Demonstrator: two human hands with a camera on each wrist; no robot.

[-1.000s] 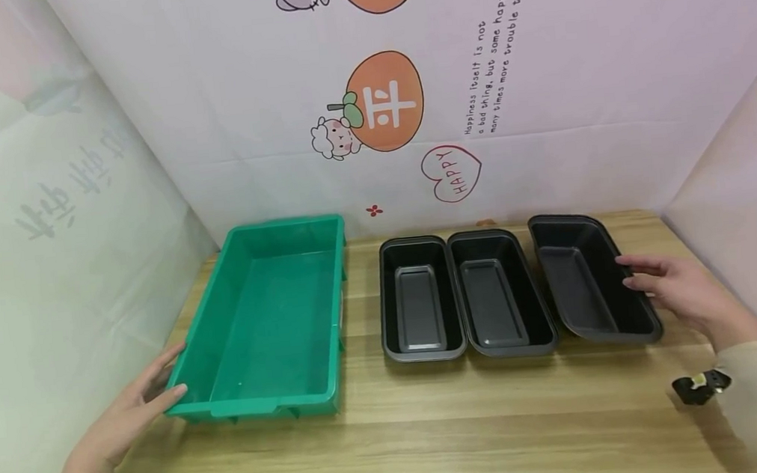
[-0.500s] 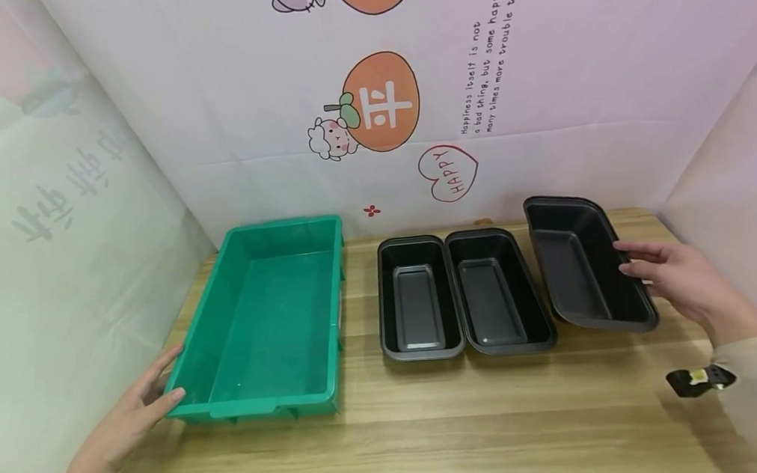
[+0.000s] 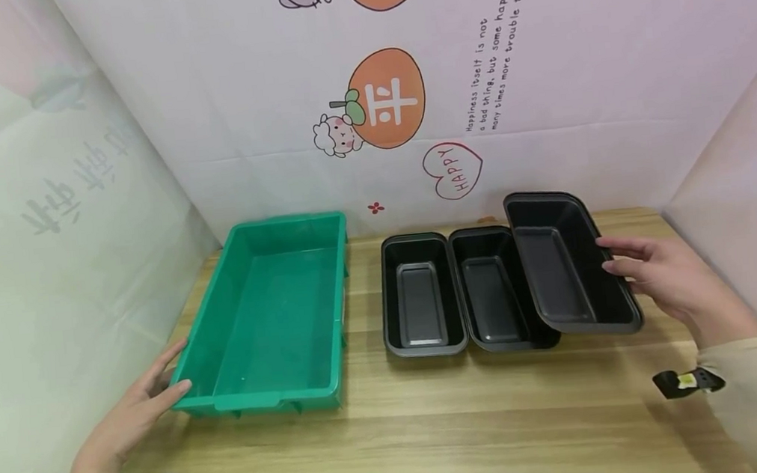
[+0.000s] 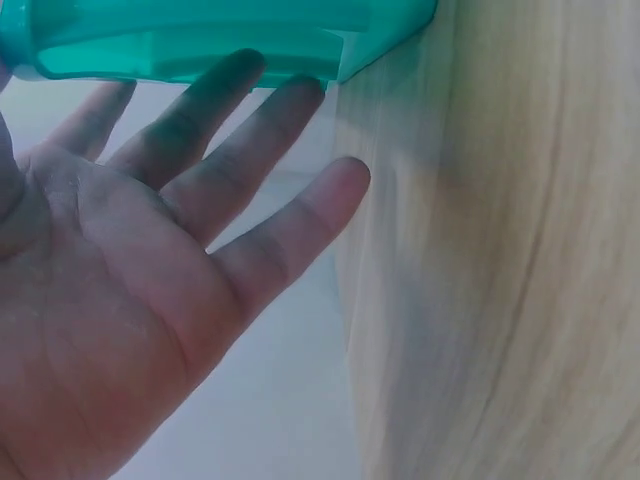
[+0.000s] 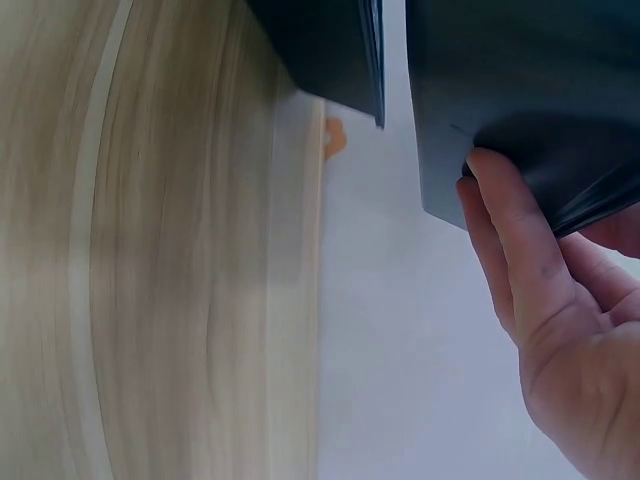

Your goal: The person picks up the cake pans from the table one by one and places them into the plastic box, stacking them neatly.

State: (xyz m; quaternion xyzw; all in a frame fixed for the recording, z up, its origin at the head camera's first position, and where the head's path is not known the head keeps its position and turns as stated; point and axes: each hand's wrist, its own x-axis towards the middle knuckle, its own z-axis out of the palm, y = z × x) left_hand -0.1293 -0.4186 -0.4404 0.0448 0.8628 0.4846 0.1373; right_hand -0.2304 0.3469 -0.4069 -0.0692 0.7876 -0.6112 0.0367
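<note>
My right hand grips the right rim of a black loaf pan, thumb and index finger over the edge, other fingers under its outer side. In the right wrist view the held loaf pan hangs above the table. It overlaps the middle loaf pan in the head view. A third loaf pan stands to the left of that one. My left hand rests at the near left corner of a green plastic tray, fingers spread and nearly straight against its outer side.
The wooden table ends at a printed cloth wall behind the tray and pans. Pale cloth also rises on the left and right sides. Wood shows between the tray and the left pan.
My right hand has raised the right loaf pan and carried it left, so it now overlaps the middle pan in the head view. My left hand has stayed at the tray.
</note>
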